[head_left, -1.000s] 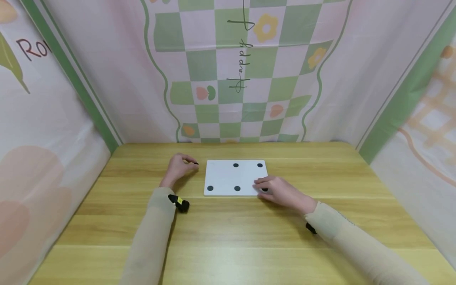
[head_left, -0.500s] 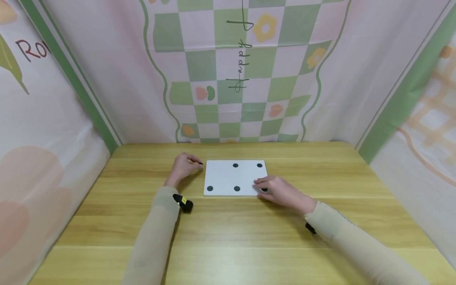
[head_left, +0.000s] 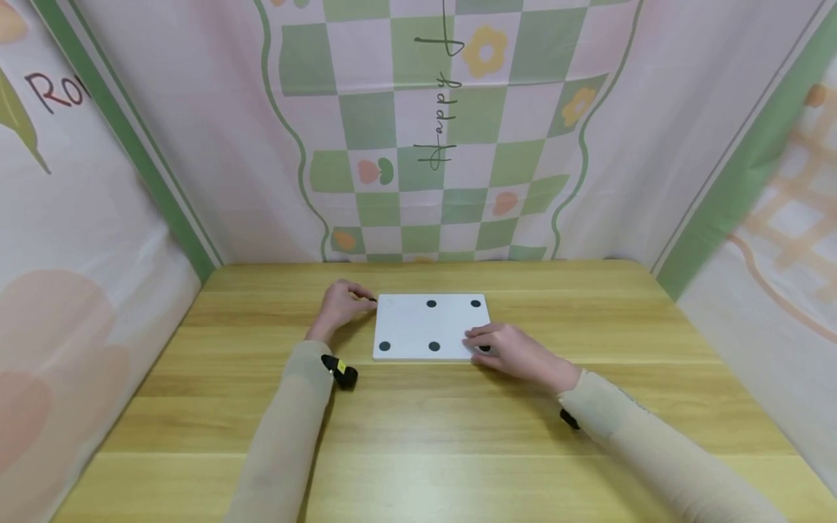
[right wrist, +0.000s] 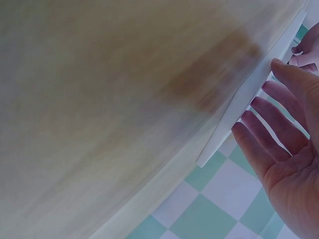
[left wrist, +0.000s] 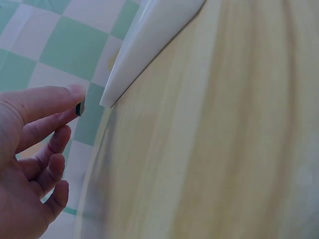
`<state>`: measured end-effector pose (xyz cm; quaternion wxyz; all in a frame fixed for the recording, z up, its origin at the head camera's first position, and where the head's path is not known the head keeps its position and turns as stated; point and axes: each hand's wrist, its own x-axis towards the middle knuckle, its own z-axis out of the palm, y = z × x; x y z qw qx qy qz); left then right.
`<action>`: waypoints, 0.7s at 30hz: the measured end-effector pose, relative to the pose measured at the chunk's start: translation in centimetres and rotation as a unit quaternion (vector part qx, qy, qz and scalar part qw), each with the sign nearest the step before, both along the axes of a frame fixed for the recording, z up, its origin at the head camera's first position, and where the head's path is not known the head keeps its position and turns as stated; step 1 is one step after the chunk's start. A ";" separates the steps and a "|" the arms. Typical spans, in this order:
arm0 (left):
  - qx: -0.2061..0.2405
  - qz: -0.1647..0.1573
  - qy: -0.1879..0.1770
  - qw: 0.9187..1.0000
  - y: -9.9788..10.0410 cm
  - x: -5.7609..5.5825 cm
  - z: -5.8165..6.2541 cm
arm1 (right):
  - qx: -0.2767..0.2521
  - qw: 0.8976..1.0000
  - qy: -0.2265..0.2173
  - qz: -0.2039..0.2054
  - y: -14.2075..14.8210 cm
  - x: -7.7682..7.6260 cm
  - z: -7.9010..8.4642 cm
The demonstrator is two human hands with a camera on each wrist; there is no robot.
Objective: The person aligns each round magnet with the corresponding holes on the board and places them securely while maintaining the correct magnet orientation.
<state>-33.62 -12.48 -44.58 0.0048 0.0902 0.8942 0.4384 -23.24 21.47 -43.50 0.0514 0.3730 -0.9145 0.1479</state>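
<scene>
A white rectangular board (head_left: 407, 323) lies flat near the back of the table and bears several black round dots, one partly covered by my right hand. My left hand (head_left: 341, 305) pinches a small black disc (left wrist: 79, 107) between thumb and index finger, right at the board's back left corner. The other left fingers are loosely bent. My right hand (head_left: 516, 353) touches the board's front right corner, its thumb near the front edge and its fairly straight fingers over the surface. In the right wrist view the board's white edge (right wrist: 234, 112) passes between thumb and fingers.
The wooden table (head_left: 418, 428) stretches in front of the board. A green-and-white checked curtain (head_left: 421, 167) hangs behind it, with more printed cloth at both sides. A black wrist camera (head_left: 340, 372) is strapped to the left sleeve.
My left hand has moved right with the black disc, from beside the board to its back left corner. My right hand and the board have stayed in place.
</scene>
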 end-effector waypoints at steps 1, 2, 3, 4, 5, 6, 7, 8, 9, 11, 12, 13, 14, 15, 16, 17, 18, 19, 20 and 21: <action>-0.001 -0.001 0.001 1.000 0.1 0.0 0.0 | 0.000 1.000 0.000 0.000 0.0 0.0 0.0; -0.002 -0.001 0.002 1.000 0.1 0.0 0.0 | 0.000 1.000 -0.001 -0.001 0.0 0.0 0.0; -0.003 0.000 0.002 1.000 0.2 -0.1 0.0 | 0.000 1.000 -0.001 -0.001 0.0 0.0 0.0; -0.002 0.001 0.002 1.000 0.3 -0.1 0.0 | 0.001 1.000 -0.001 -0.002 0.0 0.0 0.0; -0.003 0.002 0.001 1.000 0.3 -0.2 0.0 | 0.001 1.000 -0.002 -0.002 0.0 0.0 0.0; -0.002 0.002 0.000 1.000 0.4 -0.1 0.0 | 0.001 1.000 -0.002 -0.002 0.0 0.0 0.0; -0.001 0.003 0.000 1.000 0.5 -0.2 0.0 | 0.001 1.000 -0.002 -0.002 0.0 0.0 0.0; 0.000 0.003 -0.001 1.000 0.5 -0.2 -0.1 | 0.002 1.000 -0.002 -0.002 -0.1 0.0 0.1; 0.001 0.002 -0.001 1.000 0.6 -0.2 -0.1 | 0.002 1.000 -0.001 -0.001 -0.1 0.1 0.1; 0.001 0.000 0.000 1.000 0.7 -0.3 -0.1 | 0.001 1.000 0.000 0.000 -0.1 0.1 0.1; 0.003 -0.001 0.001 1.000 0.7 -0.3 -0.2 | 0.001 1.000 0.001 0.001 -0.1 0.1 0.1; 0.003 -0.003 0.002 1.000 0.8 -0.3 -0.2 | 0.001 1.000 0.002 0.002 -0.1 0.1 0.1; 0.003 -0.005 0.002 1.000 0.8 -0.3 -0.2 | 0.000 1.000 0.003 0.003 -0.1 0.1 0.1; 0.003 -0.005 0.003 1.000 0.9 -0.4 -0.2 | 0.000 1.000 0.004 0.004 -0.1 0.1 0.1; 0.004 -0.005 0.002 1.000 0.9 -0.4 -0.2 | 0.000 1.000 0.005 0.004 -0.1 0.1 0.2; 0.006 -0.004 0.000 1.000 1.0 -0.4 -0.1 | 0.001 1.000 0.006 0.004 -0.1 0.1 0.2; 0.006 -0.004 -0.002 1.000 1.1 -0.4 -0.1 | 0.001 1.000 0.007 0.004 -0.1 0.1 0.2; 0.007 -0.004 -0.004 1.000 1.1 -0.4 -0.1 | 0.001 1.000 0.008 0.004 -0.1 0.1 0.2; 0.007 -0.002 -0.007 1.000 1.2 -0.5 0.0 | 0.001 1.000 0.009 0.004 -0.1 0.1 0.2; 0.007 -0.001 -0.010 1.000 1.3 -0.5 0.0 | 0.001 1.000 0.010 0.004 -0.1 0.1 0.2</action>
